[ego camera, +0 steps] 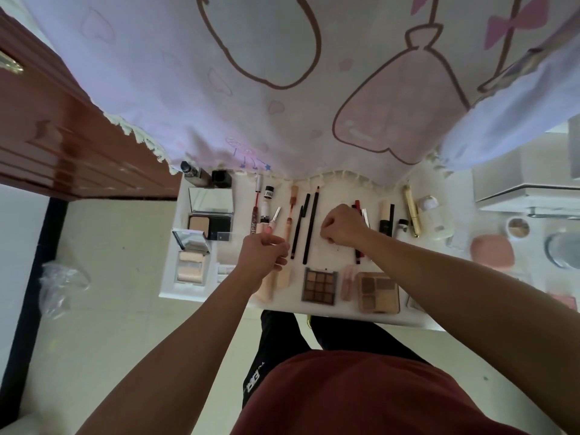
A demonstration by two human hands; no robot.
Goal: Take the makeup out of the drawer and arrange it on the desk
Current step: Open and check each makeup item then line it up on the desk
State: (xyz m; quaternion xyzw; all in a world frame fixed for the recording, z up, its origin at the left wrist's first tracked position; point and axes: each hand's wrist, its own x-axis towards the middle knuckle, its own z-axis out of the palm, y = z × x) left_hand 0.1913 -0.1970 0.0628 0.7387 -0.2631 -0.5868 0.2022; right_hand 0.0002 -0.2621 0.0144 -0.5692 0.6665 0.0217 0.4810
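- Red shirt (361, 397) lies nearest us, below the white desk (332, 193).
- Makeup sits in rows on the desk: black pencils (311, 224), brown palette (319, 285).
- Left hand (263, 257) and right hand (343, 227) are apart, fingers curled; we cannot tell whether either holds anything.

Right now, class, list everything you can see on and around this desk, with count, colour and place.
desk: one, white, centre
curtain: one, pink-and-white, behind desk
open compacts: two, beige pans, desk's left
black pencils: two, black, between hands
eyeshadow palettes: two, brown, near edge
gold tube: one, gold, right
sponge: one, pink, far right
left hand: one, fingers curled, over desk
right hand: one, fingers curled, over desk
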